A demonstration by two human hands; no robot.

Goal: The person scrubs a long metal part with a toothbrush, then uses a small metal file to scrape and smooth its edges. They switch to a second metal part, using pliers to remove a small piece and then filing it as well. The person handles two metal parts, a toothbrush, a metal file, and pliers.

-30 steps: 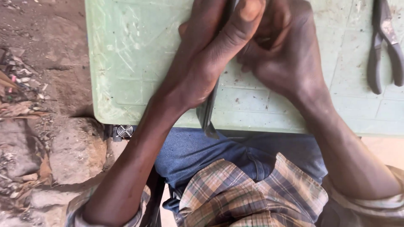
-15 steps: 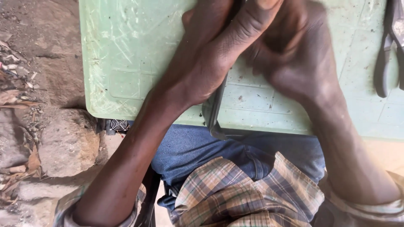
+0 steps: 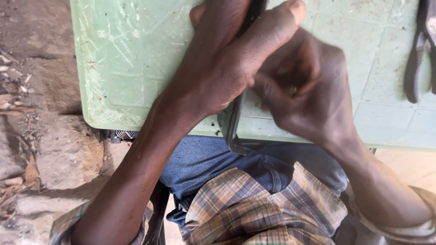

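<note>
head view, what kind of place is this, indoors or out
Probably an outdoor, makeshift repair spot. A scratched green table stands on bare dirt with stones and litter. Pliers lie on it, and the left hand grips a dark metal tool beside the right hand.

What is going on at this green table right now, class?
A seated person works with both bare hands over a scratched green table. The left hand is wrapped around a dark metal tool whose end sticks out past the table's near edge. The right hand is curled beside it, fingers pinching something too blurred to identify. A pair of pliers lies untouched at the right.
</note>
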